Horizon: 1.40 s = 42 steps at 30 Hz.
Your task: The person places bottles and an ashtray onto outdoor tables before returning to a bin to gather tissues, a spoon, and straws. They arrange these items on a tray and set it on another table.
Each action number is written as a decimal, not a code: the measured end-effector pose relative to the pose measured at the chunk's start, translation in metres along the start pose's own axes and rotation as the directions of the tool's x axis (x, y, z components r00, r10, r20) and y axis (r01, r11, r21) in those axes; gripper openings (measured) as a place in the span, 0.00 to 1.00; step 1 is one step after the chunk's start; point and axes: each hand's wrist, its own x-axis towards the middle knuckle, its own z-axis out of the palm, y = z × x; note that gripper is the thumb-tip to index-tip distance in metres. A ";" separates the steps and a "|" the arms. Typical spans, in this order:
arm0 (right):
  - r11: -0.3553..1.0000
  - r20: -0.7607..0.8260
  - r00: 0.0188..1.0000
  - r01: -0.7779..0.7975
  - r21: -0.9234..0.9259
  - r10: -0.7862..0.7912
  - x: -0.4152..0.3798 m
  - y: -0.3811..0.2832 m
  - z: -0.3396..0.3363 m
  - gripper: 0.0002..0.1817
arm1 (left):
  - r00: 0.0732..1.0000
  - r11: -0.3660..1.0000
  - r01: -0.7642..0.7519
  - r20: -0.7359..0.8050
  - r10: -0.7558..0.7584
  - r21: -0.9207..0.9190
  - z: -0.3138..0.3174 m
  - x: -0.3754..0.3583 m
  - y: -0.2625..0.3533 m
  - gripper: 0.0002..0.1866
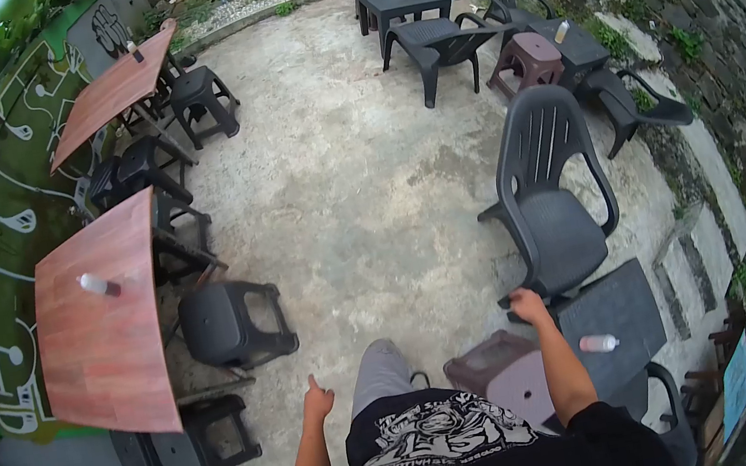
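Observation:
My left hand (319,399) hangs over the concrete floor in front of my left side, its index finger stretched out and nothing in it. On the other side, my right hand (529,305) has its fingers curled in. It overlaps the front of a dark plastic armchair (563,227) in this view, near one of its front legs. What that hand grips, if anything, I cannot tell. Below the right arm are a brown plastic stool (497,369) and a low dark table (624,305). A bottle with pale contents (598,344) lies across that table in this view.
Wooden-topped tables (105,324) with black stools (217,324) line the painted wall (19,216) on the left. Farther ahead at right stand a dark table (403,2), more armchairs (440,42) and a brown stool (526,60). Concrete floor (334,171) runs between. A stone wall (736,58) rises at right.

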 end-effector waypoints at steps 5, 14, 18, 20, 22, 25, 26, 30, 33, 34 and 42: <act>0.992 0.002 0.992 0.122 0.028 -0.122 0.189 -0.137 -0.010 0.19 | 0.977 0.973 0.211 -0.023 -0.214 -0.088 -0.004 0.118 0.023 0.43; 0.900 0.488 0.836 -0.387 0.198 0.252 0.369 -0.221 0.005 0.24 | 0.929 0.975 0.217 0.315 -0.193 -0.044 -0.172 0.384 0.206 0.31; 0.851 0.687 0.669 0.507 -0.141 -0.284 0.480 -0.155 0.043 0.03 | 0.987 0.985 -0.024 0.161 -0.004 0.172 -0.259 0.549 0.318 0.27; 0.992 0.778 0.626 0.124 -0.027 -0.057 0.521 -0.205 0.012 0.06 | 0.994 0.993 -0.087 0.066 0.082 0.080 -0.292 0.625 0.374 0.26; 0.961 0.691 0.697 -0.276 0.011 0.192 0.576 -0.239 0.015 0.07 | 0.995 0.995 -0.088 0.059 0.085 0.049 -0.318 0.694 0.433 0.26; 0.744 0.592 0.632 -0.663 0.080 0.500 0.684 -0.301 -0.011 0.07 | 0.995 0.997 -0.072 0.067 0.070 0.030 -0.348 0.784 0.513 0.26; 0.801 0.671 0.665 -0.572 0.177 0.327 0.734 -0.291 -0.003 0.07 | 0.995 0.997 -0.057 0.090 0.052 0.053 -0.354 0.805 0.533 0.26; 0.893 0.565 0.794 -0.399 0.206 0.224 0.929 -0.397 -0.084 0.12 | 0.991 0.998 -0.047 0.129 0.041 0.044 -0.395 0.899 0.616 0.25; 0.937 0.438 0.882 -0.285 0.200 0.175 1.069 -0.482 -0.148 0.16 | 0.996 0.983 0.027 0.091 -0.011 -0.179 -0.423 0.970 0.650 0.25; 0.940 0.392 0.908 -0.254 0.229 0.150 1.111 -0.522 -0.173 0.17 | 0.996 0.983 0.029 0.089 -0.013 -0.183 -0.433 0.996 0.663 0.25; 0.939 0.305 0.952 -0.092 0.331 -0.014 1.386 -0.713 -0.186 0.21 | 0.888 0.976 0.082 0.429 -0.164 0.204 -0.517 1.206 0.734 0.21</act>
